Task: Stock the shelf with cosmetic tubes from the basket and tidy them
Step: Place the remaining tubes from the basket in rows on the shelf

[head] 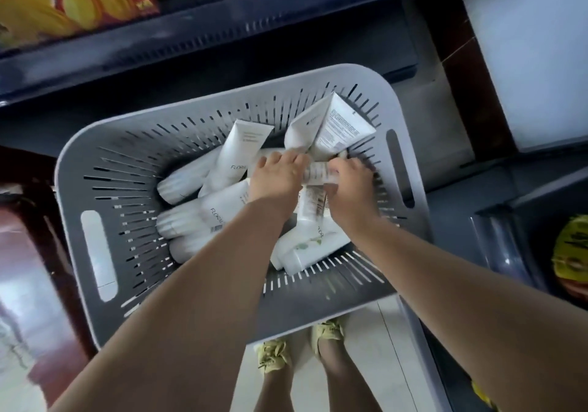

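Below the dark blue metal shelf [222, 34], the grey slotted plastic basket [105, 170] holds a loose pile of white cosmetic tubes [237, 154]. Both hands reach inside. Left hand [276, 178] and right hand [348, 189] curl their fingers round one small white tube [318, 173], held between them.

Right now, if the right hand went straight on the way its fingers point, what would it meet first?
The right hand already grips a small white tube with the left hand. Straight on, it would probably meet the upright white printed tube leaning on the grey slotted plastic basket; depth is unclear.
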